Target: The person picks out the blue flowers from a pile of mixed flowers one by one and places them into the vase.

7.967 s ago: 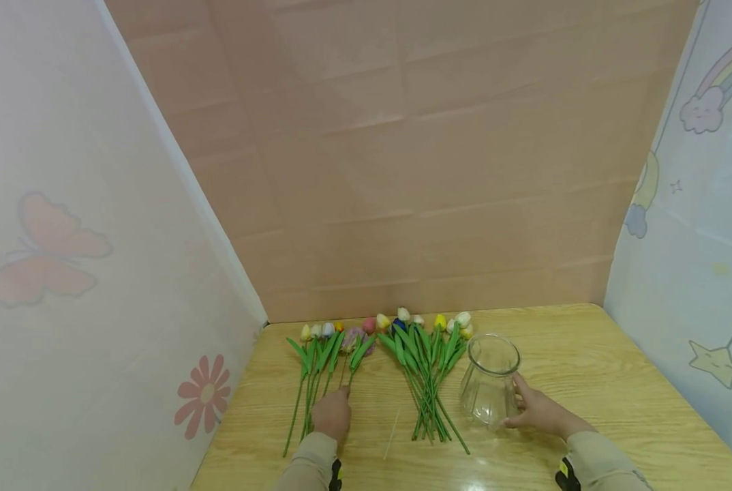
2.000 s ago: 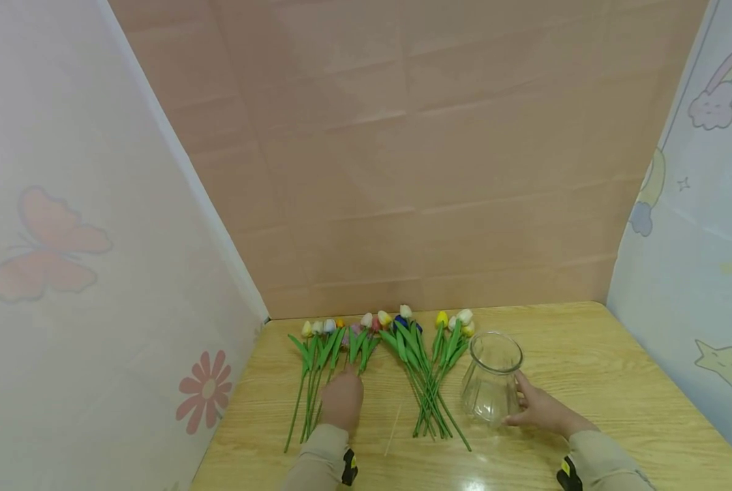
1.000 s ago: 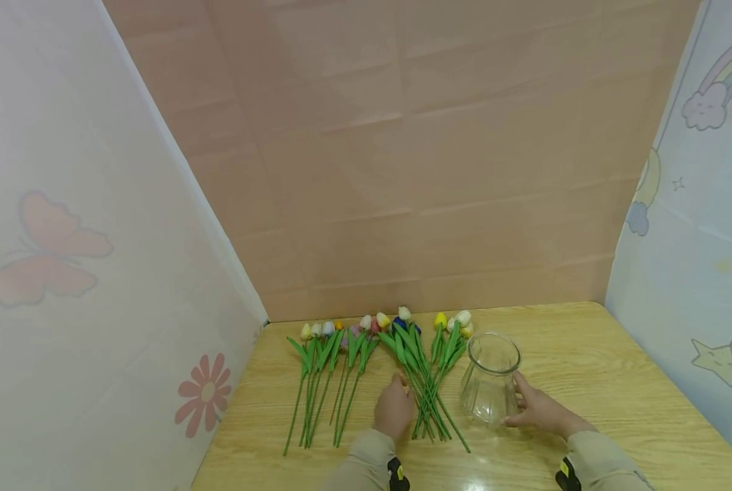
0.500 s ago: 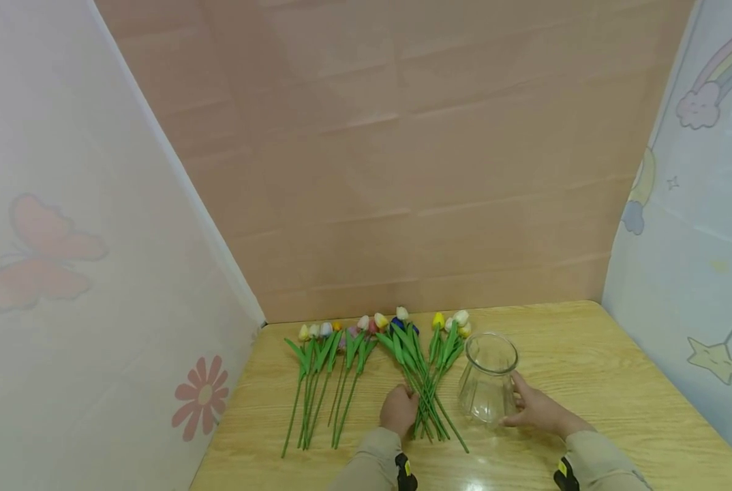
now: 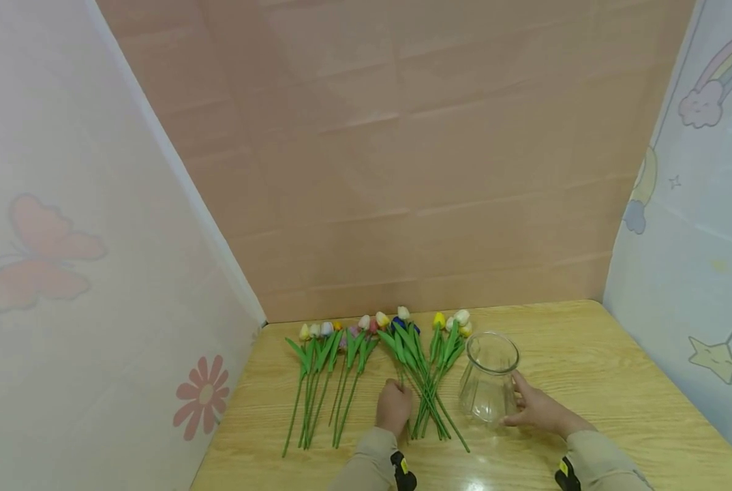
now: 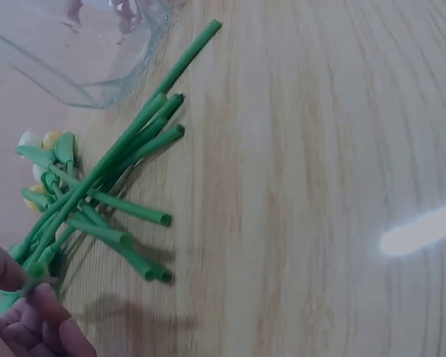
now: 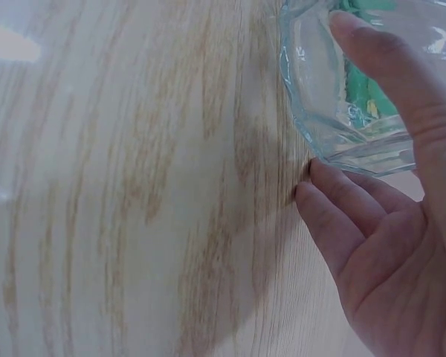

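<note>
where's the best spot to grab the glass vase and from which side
Probably around the narrow neck just under the flared rim of the glass vase, coming from its right: it stands upright, the flower stems crowd its left, and the right hand already rests against that side with straight fingers.

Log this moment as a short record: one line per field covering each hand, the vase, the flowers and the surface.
left hand: left hand pinches one green stem at the edge of the right flower bunch
right hand: right hand rests against the side of the glass vase, fingers fairly straight
vase: upright, clear, nothing inside
flowers: artificial tulips lying flat in two groups, left flower bunch apart from the hand
surface: wooden table
</note>
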Demonstrator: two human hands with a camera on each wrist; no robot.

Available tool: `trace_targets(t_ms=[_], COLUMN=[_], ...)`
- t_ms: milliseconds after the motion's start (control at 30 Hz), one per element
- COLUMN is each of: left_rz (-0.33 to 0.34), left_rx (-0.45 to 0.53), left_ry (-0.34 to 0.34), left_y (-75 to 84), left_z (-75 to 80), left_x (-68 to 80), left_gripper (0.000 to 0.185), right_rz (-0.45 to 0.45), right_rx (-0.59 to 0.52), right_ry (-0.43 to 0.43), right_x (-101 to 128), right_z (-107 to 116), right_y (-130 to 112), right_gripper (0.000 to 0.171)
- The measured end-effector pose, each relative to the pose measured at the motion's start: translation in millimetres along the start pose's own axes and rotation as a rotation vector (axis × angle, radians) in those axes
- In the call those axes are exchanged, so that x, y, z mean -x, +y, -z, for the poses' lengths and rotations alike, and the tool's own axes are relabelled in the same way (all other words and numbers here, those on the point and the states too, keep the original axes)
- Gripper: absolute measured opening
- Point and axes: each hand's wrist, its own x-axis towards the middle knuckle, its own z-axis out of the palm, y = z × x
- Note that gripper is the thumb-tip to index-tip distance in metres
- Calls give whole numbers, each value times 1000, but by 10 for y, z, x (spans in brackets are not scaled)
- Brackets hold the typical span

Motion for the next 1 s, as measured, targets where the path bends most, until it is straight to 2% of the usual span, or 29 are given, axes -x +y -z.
trace_targets(t_ms=[200, 433, 667, 1000], left_rz=[-31, -73, -83, -208], left_rx=[25, -69, -64, -40], left_ry=[72, 182, 239, 339], left_y=[-27, 37, 41, 35], left_z=[132, 291, 349, 503], left_x=[-63, -83, -113, -204], left_gripper=[23, 22, 24, 27], right_rz=[-9, -9, 0, -9], right_rx=[6, 2, 2, 3], right_ry=[2, -6, -10, -11], right_x=[7, 24, -7, -8], right_z=[-6, 5, 0, 3], right_y=[5, -15, 28, 17], right_gripper=[122, 122, 123, 123])
